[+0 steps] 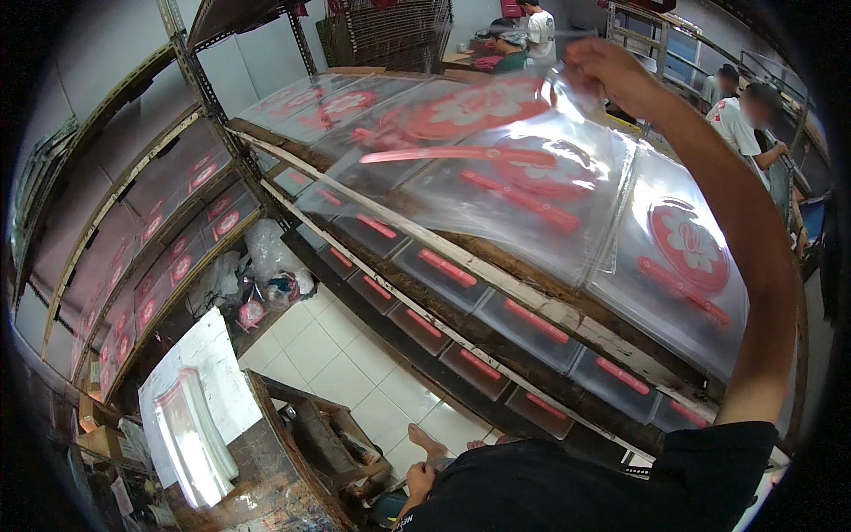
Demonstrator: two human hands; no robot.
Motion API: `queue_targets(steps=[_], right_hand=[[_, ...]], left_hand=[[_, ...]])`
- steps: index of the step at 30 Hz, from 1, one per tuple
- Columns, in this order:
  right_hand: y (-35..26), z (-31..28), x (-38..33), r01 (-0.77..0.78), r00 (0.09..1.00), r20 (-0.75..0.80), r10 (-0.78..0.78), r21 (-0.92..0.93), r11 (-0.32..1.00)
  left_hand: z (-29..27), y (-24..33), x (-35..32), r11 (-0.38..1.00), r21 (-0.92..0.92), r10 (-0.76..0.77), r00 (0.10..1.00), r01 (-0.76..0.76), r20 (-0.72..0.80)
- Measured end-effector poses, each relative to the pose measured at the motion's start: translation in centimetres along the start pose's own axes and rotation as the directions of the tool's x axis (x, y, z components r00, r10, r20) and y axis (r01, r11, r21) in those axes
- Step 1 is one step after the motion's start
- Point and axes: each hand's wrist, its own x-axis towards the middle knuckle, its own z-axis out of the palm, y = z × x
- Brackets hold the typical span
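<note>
My right hand [612, 75] is raised over the top shelf, fingers pinched on the edge of a clear plastic bag [483, 111] with a red flower print and a red strip. The lifted bag slants leftward from my fingers, blurred by motion. Under it lies a stack of similar clear bags [532, 213]. To the right is another printed stack [683, 266], below my right forearm. My left hand [420, 481] hangs low beside my body, near a wooden stand. Its fingers are mostly hidden, so their state is unclear.
Lower tiers of the rack [461, 239] hold more printed bags. Another shelf unit [191, 257] stands left. A worn table [266, 479] carries a white sheet and a pile of clear plastic [191, 434]. Crumpled plastic [275, 262] lies beyond. Several people [740, 124] are in the background.
</note>
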Motion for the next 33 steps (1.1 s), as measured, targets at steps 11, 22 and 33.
queue_targets(steps=[11, 22, 33], right_hand=[[8.5, -5.6, -6.5, -0.237, 0.972, -0.045, 0.233, -0.131, 0.963], [11.5, -7.2, -5.2, -0.271, 0.961, -0.167, 0.221, -0.403, 0.874], [10.8, -6.9, -5.4, -0.300, 0.951, -0.186, 0.248, -0.356, 0.885]], left_hand=[[0.5, -2.7, -2.4, 0.983, 0.000, -0.184, 0.975, 0.186, -0.122], [2.5, -2.3, -2.8, 0.977, -0.043, -0.210, 0.977, 0.209, -0.025], [1.4, -1.8, -3.3, 0.972, -0.060, -0.232, 0.970, 0.229, -0.070]])
